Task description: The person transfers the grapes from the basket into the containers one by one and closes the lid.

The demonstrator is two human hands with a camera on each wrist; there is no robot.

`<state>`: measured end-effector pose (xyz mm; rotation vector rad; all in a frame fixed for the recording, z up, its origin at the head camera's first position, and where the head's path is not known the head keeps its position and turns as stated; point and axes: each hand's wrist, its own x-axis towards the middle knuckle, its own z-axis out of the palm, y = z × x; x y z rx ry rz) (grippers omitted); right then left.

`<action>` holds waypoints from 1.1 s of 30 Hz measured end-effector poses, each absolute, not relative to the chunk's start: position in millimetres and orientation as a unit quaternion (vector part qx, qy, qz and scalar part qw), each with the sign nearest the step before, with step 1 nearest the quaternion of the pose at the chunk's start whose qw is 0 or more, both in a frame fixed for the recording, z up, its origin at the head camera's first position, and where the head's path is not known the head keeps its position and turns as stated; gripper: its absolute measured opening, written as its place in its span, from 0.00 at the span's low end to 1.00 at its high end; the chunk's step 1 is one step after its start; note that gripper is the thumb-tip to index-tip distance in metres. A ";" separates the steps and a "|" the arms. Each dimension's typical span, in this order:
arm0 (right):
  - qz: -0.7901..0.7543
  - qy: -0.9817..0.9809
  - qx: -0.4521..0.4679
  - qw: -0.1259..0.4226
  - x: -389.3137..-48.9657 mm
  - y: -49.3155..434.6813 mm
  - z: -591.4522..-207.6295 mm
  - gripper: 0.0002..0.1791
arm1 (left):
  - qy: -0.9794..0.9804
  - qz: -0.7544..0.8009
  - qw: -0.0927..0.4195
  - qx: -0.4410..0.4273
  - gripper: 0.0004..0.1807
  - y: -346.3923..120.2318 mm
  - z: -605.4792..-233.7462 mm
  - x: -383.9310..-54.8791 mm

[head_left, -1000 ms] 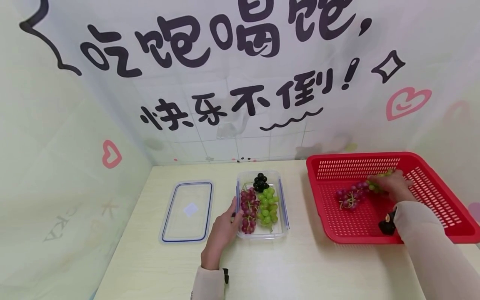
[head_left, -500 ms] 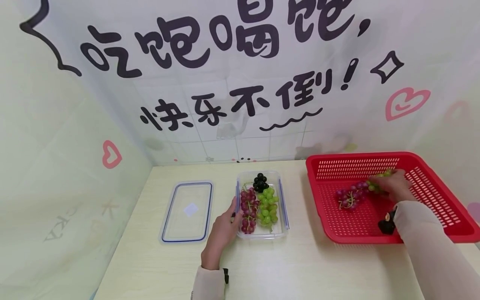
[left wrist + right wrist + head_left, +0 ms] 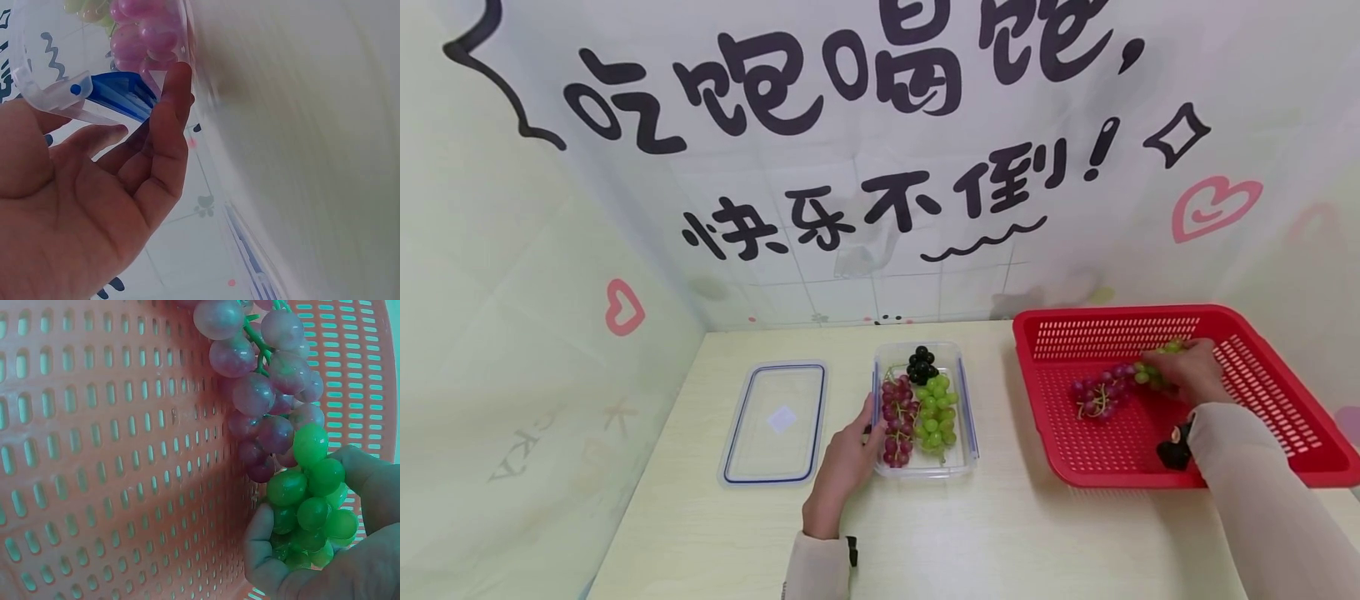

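My left hand (image 3: 847,458) grips the left side of a clear plastic food container (image 3: 925,472), fingers at its blue latch flap (image 3: 122,94). Inside lie a bunch of red grapes (image 3: 898,421), a bunch of green grapes (image 3: 937,414) and a small black bunch (image 3: 921,365). Over in the red basket (image 3: 1120,481), my right hand (image 3: 1197,372) holds another bunch of green grapes (image 3: 310,500), thumb and fingers curled round it. A bunch of purple grapes (image 3: 1101,393) lies against that green bunch on the basket floor.
The container's clear lid (image 3: 772,422), with a blue seal, lies flat on the pale table (image 3: 940,550) to the left. A printed cloth wall (image 3: 820,292) stands right behind the table. The basket has raised slotted sides.
The right hand has barely shifted on the green grapes in the basket. The left hand and the container stay where they were.
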<state>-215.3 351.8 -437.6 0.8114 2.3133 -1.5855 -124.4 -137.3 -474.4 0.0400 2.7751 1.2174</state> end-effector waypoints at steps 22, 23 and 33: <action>-0.542 0.807 0.223 0.072 -207.8 348.1 -431.9 0.50 | 0.915 0.399 0.055 0.020 0.32 -138.1 -474.3 -123.7; -0.544 0.805 0.225 0.073 -207.4 347.6 -431.5 0.53 | 0.915 0.399 0.056 0.019 0.32 -137.9 -474.3 -123.8; -0.552 0.794 0.249 0.054 -209.8 343.1 -428.6 0.56 | 0.916 0.397 0.057 0.016 0.32 -137.1 -473.8 -124.3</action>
